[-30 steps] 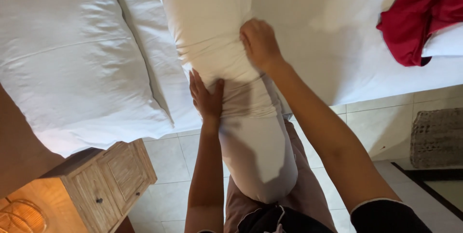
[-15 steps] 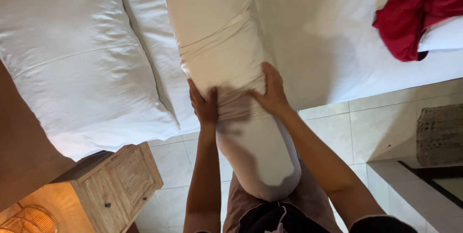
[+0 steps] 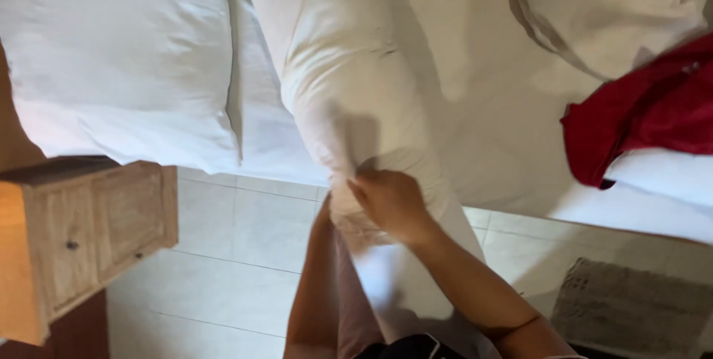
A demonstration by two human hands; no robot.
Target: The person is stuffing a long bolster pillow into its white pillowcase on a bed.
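Note:
A long white bolster pillow in a white case runs from the bed down over its edge toward my body. My right hand grips bunched case fabric near the pillow's lower part. Only the forearm of my left arm shows; my left hand is hidden behind the pillow and the right hand, apparently on the same bunched fabric. The lower end of the pillow hangs between my arms over the floor.
A white pillow lies at the left on the white bed. Red cloth and a crumpled white sheet lie at the right. A wooden nightstand stands at the left, a grey mat on the tiled floor.
Both hands have slid down the pillow toward my body and closed together on bunched fabric. The view has shifted so the bed edge sits lower.

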